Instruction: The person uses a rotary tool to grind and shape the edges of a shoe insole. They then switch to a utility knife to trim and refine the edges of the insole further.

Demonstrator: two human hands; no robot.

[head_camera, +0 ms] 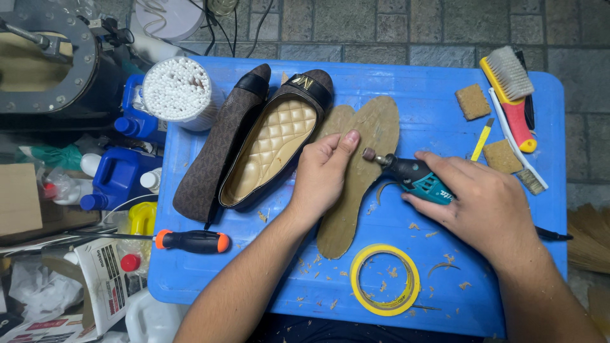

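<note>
Pinning the cardboard insole with my flat-open left hand, my right hand grips the teal rotary tool, blue jugs crowding the table's left edge, labels unreadable.

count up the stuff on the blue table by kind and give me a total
Flat shoes: 2
Cut-out insoles: 2
Rotary tool, in the right hand: 1
Tape roll: 1
Screwdriver: 1
Sponge blocks: 2
Brushes: 2
Yellow cutter: 1
Total: 12

The left hand presses on the insoles.
</note>
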